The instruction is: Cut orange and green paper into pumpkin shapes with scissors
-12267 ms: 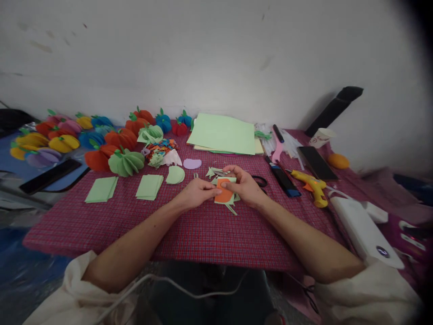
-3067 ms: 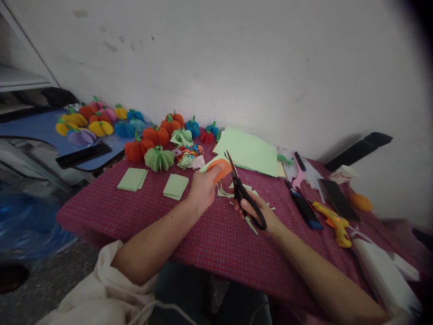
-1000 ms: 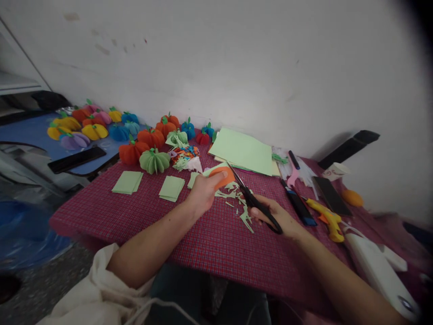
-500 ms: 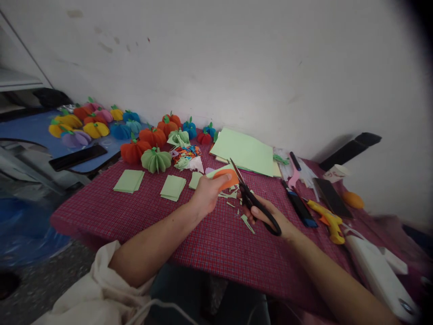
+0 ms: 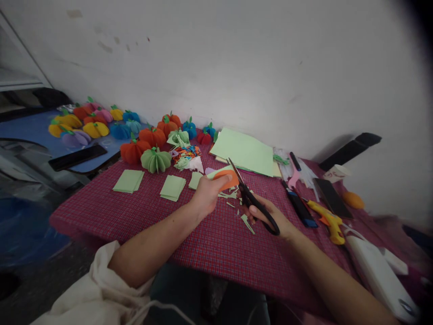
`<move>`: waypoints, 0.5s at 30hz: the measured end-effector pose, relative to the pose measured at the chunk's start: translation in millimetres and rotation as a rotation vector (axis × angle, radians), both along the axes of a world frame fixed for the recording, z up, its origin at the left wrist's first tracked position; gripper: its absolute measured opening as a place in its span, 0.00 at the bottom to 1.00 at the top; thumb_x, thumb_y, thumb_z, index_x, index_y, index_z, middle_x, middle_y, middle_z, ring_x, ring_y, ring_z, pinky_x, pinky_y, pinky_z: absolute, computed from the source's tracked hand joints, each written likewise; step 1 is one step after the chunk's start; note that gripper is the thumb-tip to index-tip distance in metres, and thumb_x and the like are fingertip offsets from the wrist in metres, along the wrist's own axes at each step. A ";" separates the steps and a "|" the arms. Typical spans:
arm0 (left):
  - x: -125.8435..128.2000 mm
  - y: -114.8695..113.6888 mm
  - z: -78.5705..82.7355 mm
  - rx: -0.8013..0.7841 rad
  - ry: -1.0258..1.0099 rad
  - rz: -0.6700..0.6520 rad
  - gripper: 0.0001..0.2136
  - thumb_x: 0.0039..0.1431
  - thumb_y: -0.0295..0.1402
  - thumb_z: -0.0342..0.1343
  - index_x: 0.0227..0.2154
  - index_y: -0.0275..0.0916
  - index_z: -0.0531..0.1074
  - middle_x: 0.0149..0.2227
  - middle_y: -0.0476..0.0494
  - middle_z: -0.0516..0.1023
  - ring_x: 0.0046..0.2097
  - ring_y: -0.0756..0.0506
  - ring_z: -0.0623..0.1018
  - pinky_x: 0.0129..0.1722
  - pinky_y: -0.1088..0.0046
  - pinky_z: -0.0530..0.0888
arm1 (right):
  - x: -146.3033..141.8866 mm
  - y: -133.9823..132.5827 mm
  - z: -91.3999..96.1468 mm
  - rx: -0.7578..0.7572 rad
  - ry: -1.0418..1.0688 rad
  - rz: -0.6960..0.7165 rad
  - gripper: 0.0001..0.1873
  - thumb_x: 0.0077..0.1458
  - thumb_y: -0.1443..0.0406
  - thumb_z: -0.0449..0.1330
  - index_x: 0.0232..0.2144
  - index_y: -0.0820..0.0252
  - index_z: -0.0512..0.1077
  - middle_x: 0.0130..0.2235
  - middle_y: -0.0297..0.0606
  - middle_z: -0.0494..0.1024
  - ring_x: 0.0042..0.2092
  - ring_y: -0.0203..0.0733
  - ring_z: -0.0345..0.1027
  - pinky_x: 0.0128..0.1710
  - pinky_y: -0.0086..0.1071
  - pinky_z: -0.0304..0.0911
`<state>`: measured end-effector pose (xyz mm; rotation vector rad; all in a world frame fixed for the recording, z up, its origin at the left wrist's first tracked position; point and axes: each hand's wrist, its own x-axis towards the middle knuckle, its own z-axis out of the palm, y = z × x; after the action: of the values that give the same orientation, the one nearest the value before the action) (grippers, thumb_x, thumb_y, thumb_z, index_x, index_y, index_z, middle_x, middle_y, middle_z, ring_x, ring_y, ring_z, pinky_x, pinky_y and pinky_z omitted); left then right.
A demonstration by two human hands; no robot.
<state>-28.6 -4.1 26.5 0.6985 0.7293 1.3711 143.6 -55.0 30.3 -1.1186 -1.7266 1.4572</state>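
My left hand (image 5: 207,193) pinches an orange paper piece (image 5: 233,179) together with light green paper (image 5: 219,170) behind it, thumb on top. In my right hand (image 5: 270,211) are black-handled scissors (image 5: 249,197), with my fingers around the handles. Their blades point up and away, right beside the paper's right edge; whether they touch it I cannot tell. Below lie green paper scraps (image 5: 248,223). Stacks of green paper squares (image 5: 128,181) (image 5: 172,188) rest on the checked cloth left of my hands, and another stack (image 5: 194,180) is partly covered by my left hand.
Paper pumpkins (image 5: 156,160) stand at the back left, near a pile of coloured scraps (image 5: 187,155). Large green sheets (image 5: 243,151) lie by the wall. To the right are a cutter (image 5: 299,206), a yellow glue gun (image 5: 326,219), a paper cup (image 5: 337,173) and a white device (image 5: 379,275).
Almost nothing differs. The scissors and my right hand have shifted very slightly left, while my left hand keeps its hold on the paper.
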 end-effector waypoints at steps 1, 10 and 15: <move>0.1 0.0 0.2 0.000 0.007 0.005 0.08 0.37 0.30 0.61 0.23 0.32 0.74 0.25 0.45 0.77 0.28 0.48 0.74 0.34 0.70 0.70 | 0.5 0.2 -0.7 0.005 -0.006 -0.001 0.24 0.52 0.53 0.54 0.48 0.58 0.60 0.26 0.32 0.62 0.24 0.32 0.55 0.23 0.27 0.55; -0.6 -1.6 3.0 -0.003 0.004 -0.015 0.07 0.37 0.29 0.61 0.23 0.33 0.74 0.26 0.46 0.76 0.28 0.49 0.74 0.35 0.70 0.69 | 1.6 -0.8 -0.8 0.007 0.018 0.010 0.21 0.53 0.54 0.53 0.46 0.59 0.62 0.25 0.32 0.61 0.23 0.32 0.53 0.22 0.28 0.51; 0.6 -3.4 5.3 -0.011 -0.037 -0.049 0.06 0.38 0.29 0.60 0.23 0.33 0.74 0.24 0.46 0.76 0.28 0.49 0.74 0.34 0.71 0.69 | -0.2 -1.9 -0.4 0.017 0.045 0.014 0.21 0.53 0.54 0.53 0.45 0.60 0.61 0.25 0.32 0.61 0.23 0.32 0.53 0.22 0.28 0.50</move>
<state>-28.0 -7.5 31.8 0.6763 0.6858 1.3309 143.5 -56.8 29.9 -1.0582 -1.7161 1.4623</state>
